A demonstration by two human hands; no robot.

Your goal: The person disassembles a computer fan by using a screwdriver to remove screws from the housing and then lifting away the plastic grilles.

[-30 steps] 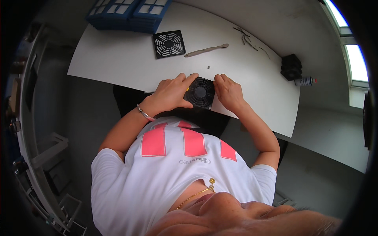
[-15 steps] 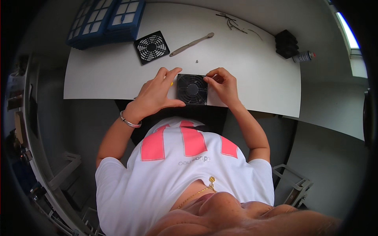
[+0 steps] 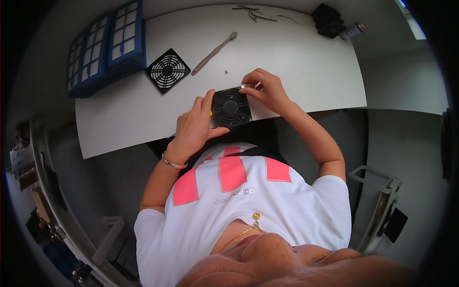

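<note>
A square black cooling fan [image 3: 230, 107] lies near the front edge of the white table, turned a little. My left hand [image 3: 192, 125] holds it from the left, fingers along its left side and thumb at the near edge. At the fan's far right corner my right hand [image 3: 266, 91] pinches, thumb against forefinger. A tiny silvery piece, looking like a screw [image 3: 243, 87], shows at those fingertips. Between my left hand and the fan peeks a bit of something yellow [image 3: 210, 114], mostly hidden.
On the white table [image 3: 125, 125] lie a black fan grille [image 3: 167, 71], a toothbrush-like brush [image 3: 213, 53], a tiny grey piece [image 3: 226, 71] and dark cable ties or wires [image 3: 253, 13]. Blue-framed filters [image 3: 106, 48] stand far left. Black blocks [image 3: 327, 20] and a spray can [image 3: 354, 31] sit far right.
My left hand has closed in on the fan and now touches it. The fan sits slightly turned. My right hand stays at the far right corner. The whole view has swung.
</note>
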